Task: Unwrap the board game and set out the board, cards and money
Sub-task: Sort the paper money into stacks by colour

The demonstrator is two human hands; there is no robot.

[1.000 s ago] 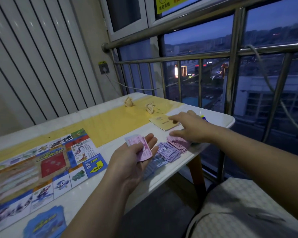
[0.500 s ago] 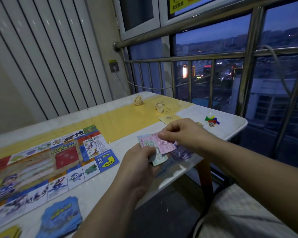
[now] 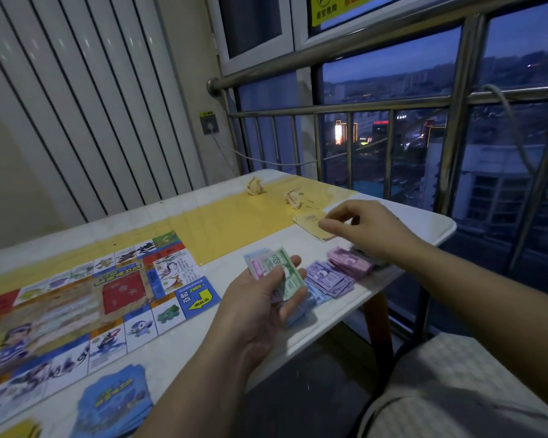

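Observation:
The game board [image 3: 76,295] lies unfolded on the left half of the white and yellow table [image 3: 424,222]. My left hand [image 3: 260,301] grips a small wad of play money [image 3: 277,263], with a green note on top and pink and blue ones behind. Loose piles of notes sit by the table's near edge: purple [image 3: 329,279], pink [image 3: 350,262] and blue [image 3: 298,311]. My right hand [image 3: 374,226] hovers above them with loosely curled fingers holding nothing, its fingertips over a yellow card stack [image 3: 309,222]. A blue card stack [image 3: 114,403] lies at the bottom left.
Two crumpled wrapper scraps [image 3: 255,186] [image 3: 293,197] lie at the table's far side. A steel railing [image 3: 361,109] and window close off the far and right sides. More yellow cards [image 3: 16,429] show at the bottom left corner. Checked fabric [image 3: 456,390] fills the lower right.
My right hand has left the wad in my left hand and reached out over the yellow cards. A green note now tops the wad. The camera shifted slightly left.

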